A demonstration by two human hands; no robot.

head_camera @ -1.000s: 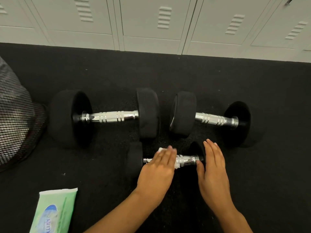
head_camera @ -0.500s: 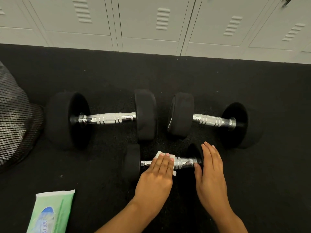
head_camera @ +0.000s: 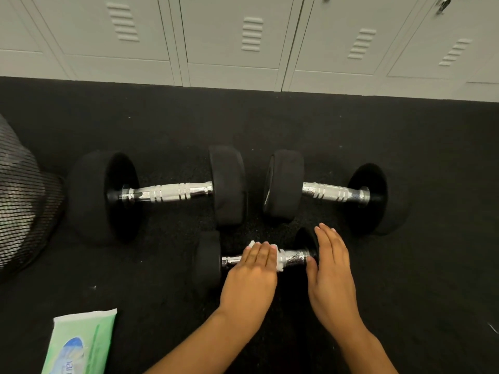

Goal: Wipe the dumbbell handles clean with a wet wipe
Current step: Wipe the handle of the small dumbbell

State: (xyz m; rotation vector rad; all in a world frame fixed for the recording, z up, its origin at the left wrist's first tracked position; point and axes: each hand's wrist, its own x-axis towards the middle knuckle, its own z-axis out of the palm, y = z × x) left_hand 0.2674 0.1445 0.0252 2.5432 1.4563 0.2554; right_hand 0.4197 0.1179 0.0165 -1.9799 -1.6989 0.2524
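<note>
Three dumbbells on the floor (head_camera: 405, 265). Large dumbbell (head_camera: 167, 193) far left, second dumbbell (head_camera: 334, 194) just right of it. Small dumbbell (head_camera: 270, 259) in front, between them. Left hand (head_camera: 251, 276) lies on wipe (head_camera: 279, 259) over its handle; right hand (head_camera: 330, 276) at its right end. Wipe packet (head_camera: 81, 344) near-left; mesh bag (head_camera: 21, 195) far left; lockers (head_camera: 243, 41) behind.

My wet wipe (head_camera: 279, 261) is white against the small dumbbell's (head_camera: 294, 259) shiny chrome handle and black ends. The big dumbbells at 10 o'clock (head_camera: 167, 193) and 1 o'clock (head_camera: 334, 194) match: black, ribbed chrome. Floor (head_camera: 270, 125) speckled black, lockers (head_camera: 243, 36) pale grey, wipe pack (head_camera: 81, 344) green and blue.
</note>
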